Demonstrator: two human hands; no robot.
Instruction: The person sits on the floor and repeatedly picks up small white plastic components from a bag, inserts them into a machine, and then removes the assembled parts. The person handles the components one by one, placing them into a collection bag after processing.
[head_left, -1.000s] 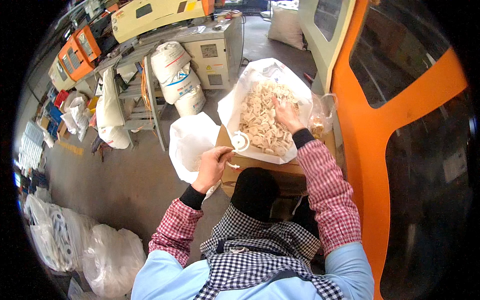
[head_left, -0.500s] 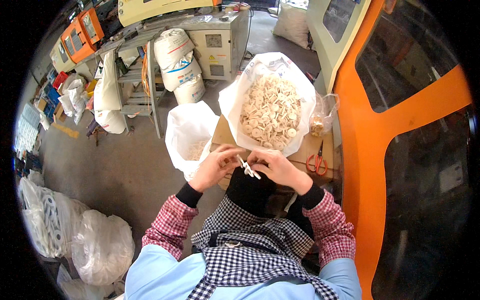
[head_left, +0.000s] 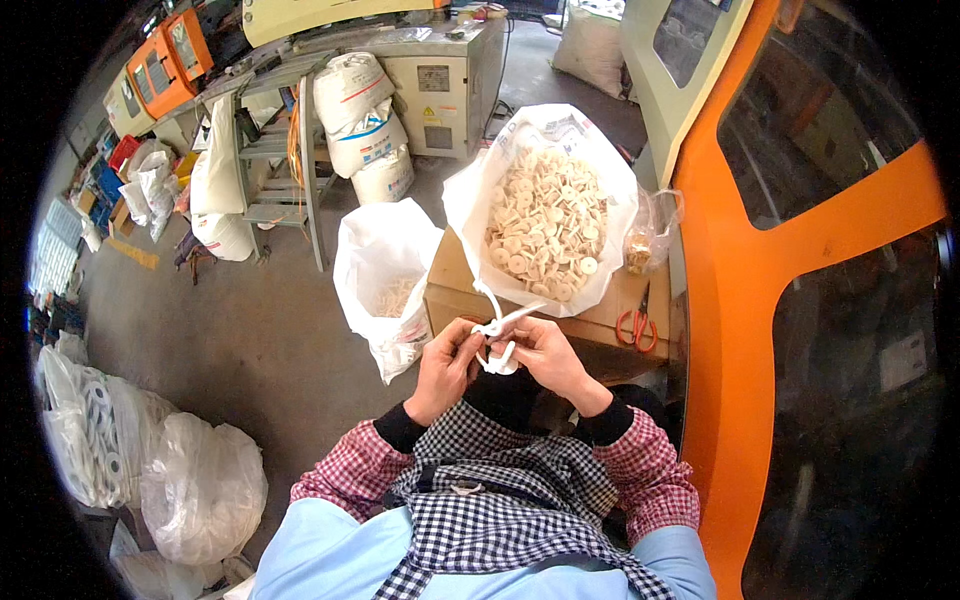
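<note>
My left hand [head_left: 447, 366] and my right hand [head_left: 549, 357] meet over my lap, both closed on a small white plastic piece [head_left: 494, 329] with curved, branching arms. Its thin ends stick up and out between my fingertips. Just beyond my hands, a large white bag [head_left: 468, 215] lies wide open, filled with cream-coloured plastic parts [head_left: 545, 225] that have round discs and stems. To the left of it stands a smaller white bag [head_left: 365, 245] with some pale pieces [head_left: 396, 297] at its bottom.
Red-handled scissors [head_left: 637, 328] lie on a cardboard box [head_left: 455, 290] at the right, beside a clear plastic bag [head_left: 655, 225]. An orange machine panel [head_left: 725, 330] rises close on my right. Full sacks [head_left: 360, 125] are stacked ahead; bundled plastic bags [head_left: 200, 490] sit at lower left.
My hands have come slightly nearer to my body. The white piece is turned and now shows more of its arms, with one end pointing up.
</note>
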